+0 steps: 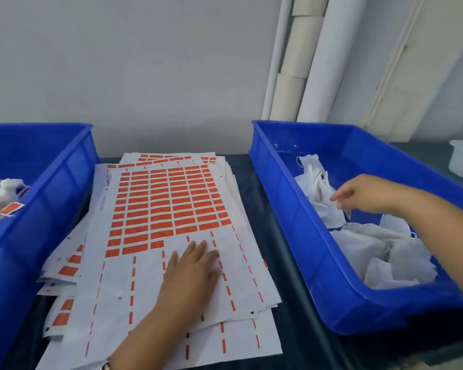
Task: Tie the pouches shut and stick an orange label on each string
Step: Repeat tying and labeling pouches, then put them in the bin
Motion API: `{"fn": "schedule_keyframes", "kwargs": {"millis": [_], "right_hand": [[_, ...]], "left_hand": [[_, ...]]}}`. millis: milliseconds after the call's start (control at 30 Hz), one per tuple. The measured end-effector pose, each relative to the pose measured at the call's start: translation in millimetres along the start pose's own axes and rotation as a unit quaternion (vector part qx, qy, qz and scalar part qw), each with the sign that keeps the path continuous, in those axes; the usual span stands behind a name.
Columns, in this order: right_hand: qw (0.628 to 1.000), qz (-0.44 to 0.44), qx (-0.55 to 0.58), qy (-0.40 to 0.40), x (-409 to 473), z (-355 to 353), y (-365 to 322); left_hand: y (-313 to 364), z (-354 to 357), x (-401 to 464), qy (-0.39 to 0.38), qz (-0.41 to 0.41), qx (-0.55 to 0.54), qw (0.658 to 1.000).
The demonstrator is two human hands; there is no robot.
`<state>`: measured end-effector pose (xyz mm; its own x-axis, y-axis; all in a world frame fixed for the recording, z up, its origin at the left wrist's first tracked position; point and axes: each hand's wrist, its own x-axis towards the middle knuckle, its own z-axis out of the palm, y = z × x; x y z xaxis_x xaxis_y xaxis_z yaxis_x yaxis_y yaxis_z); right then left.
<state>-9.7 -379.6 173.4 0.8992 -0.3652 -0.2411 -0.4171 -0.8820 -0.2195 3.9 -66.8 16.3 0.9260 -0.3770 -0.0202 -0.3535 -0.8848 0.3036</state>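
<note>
Two blue bins sit on the dark table. The right bin holds a heap of untied white pouches, too tangled to count; the right hand reaches in, fingertips seemingly pinching one. The left bin holds tied pouches bearing an orange label. Between them, the left hand lies flat, fingers together, on the stacked label sheets.
</note>
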Motion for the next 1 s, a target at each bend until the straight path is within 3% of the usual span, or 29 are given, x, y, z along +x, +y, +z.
{"fn": "schedule_keyframes", "kwargs": {"millis": [267,433,567,633,700,800,933,1000], "right_hand": [[0.995,0.025,-0.014,0.098,38.4,42.7,-0.3],[0.965,-0.017,0.142,0.219,28.7,14.9,-11.5],[0.916,-0.093,0.286,0.265,2.5,-5.8,-40.9],[0.885,-0.116,0.356,0.276,-11.3,-14.9,-61.0],[0.849,-0.149,0.432,0.263,-27.6,-21.4,-84.5],[0.795,-0.201,0.535,0.204,-52.0,-12.2,-120.9],[0.796,-0.214,0.544,0.160,-64.2,41.4,-165.6],[0.806,-0.214,0.535,0.136,-62.4,69.1,-180.5]], "left_hand": [[-5.8,11.8,0.5,0.060,0.006,0.012,0.998],[-7.1,13.2,2.3,0.069,0.005,0.001,0.998],[-6.7,10.5,0.8,0.060,-0.001,-0.021,0.998],[-2.5,1.5,-0.9,0.055,-0.020,-0.087,0.995],[2.7,-20.0,-2.8,0.076,-0.050,-0.234,0.968],[5.5,-70.3,-4.7,0.170,-0.015,-0.404,0.899],[-6.6,-127.1,-8.1,0.238,0.062,-0.568,0.785],[-17.0,-135.8,-5.3,0.227,0.072,-0.580,0.779]]}}
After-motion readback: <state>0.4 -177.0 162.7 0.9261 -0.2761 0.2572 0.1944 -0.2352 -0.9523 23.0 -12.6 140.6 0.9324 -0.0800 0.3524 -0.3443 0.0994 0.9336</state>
